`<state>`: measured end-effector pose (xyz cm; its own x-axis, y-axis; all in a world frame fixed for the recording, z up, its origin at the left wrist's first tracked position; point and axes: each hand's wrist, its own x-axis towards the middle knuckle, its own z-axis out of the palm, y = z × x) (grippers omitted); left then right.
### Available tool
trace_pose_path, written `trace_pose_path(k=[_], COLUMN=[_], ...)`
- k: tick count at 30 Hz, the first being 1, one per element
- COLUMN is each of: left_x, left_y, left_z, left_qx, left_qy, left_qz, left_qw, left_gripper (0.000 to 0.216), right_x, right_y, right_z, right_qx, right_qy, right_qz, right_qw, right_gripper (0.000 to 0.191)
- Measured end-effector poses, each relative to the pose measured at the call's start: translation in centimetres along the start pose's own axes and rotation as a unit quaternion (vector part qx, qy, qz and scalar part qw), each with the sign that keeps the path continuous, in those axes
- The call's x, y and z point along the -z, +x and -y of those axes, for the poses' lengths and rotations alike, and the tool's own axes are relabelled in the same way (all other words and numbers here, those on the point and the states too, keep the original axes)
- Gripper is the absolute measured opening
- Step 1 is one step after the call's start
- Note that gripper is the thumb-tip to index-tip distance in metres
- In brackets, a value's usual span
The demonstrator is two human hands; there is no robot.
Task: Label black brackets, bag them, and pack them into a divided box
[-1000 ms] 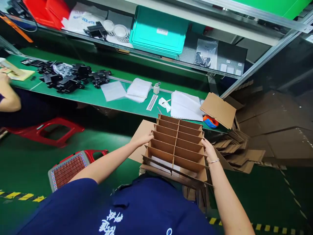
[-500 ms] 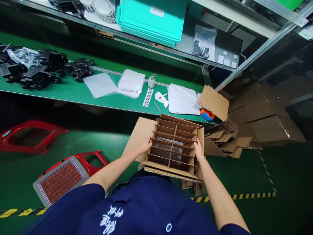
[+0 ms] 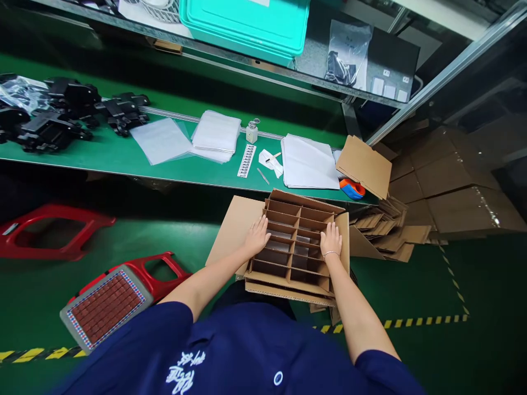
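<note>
In front of my body an open cardboard box (image 3: 234, 225) holds a cardboard divider grid (image 3: 293, 241) made of crossing strips that form several cells. My left hand (image 3: 257, 237) lies with fingers stretched out on the left ends of the strips. Across from it, my right hand (image 3: 331, 240) rests flat on the right ends, fingers slightly apart. Neither hand grips anything. The box's flaps are folded outward, and a pale sheet shows at the bottom through the cells. What bears the box from below is hidden.
Beyond the box runs a green workbench (image 3: 197, 173) with black parts (image 3: 53, 120), stacked white sheets (image 3: 309, 162), a small bottle (image 3: 252, 131) and an orange-blue tape roll (image 3: 352, 188). Red stools (image 3: 164, 274) stand left. Flattened cardboard (image 3: 382, 230) and large boxes (image 3: 457, 192) lie right.
Both hands have gone from pinching the divider's side edges to lying flat on top of it. The divider sits slightly lower in the box. The camera view has shifted a little.
</note>
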<state>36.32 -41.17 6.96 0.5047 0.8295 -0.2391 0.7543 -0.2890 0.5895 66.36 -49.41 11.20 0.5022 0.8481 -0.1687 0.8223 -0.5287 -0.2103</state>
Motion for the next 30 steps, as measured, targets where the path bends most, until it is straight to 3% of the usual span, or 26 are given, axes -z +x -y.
trace_pose_path(k=[13, 21, 27, 30], left_x=[-0.9, -0.8, 1.4, 1.2], left_y=[-0.5, 0.3, 4.4, 7.3], left_z=[1.4, -0.3, -1.2, -1.6], left_qx=[-0.010, -0.020, -0.046, -0.071], left_qy=[0.099, 0.124, 0.122, 0.129], left_qz=[-0.004, -0.017, -0.049, -0.039], left_qw=[0.995, 0.992, 0.990, 0.988], left_gripper=[0.062, 0.060, 0.060, 0.058], right_x=[-1.6, -2.4, -1.6, -2.5], right_y=[-0.6, -1.3, 2.6, 4.7], right_z=[-0.7, -1.4, 0.0, 0.2], right_qx=[0.001, 0.019, 0.074, 0.078], right_qy=[-0.075, -0.073, -0.077, -0.069], right_qz=[-0.007, -0.024, -0.041, -0.038], right_qw=[0.997, 0.997, 0.993, 0.994], right_gripper=[0.062, 0.061, 0.061, 0.063])
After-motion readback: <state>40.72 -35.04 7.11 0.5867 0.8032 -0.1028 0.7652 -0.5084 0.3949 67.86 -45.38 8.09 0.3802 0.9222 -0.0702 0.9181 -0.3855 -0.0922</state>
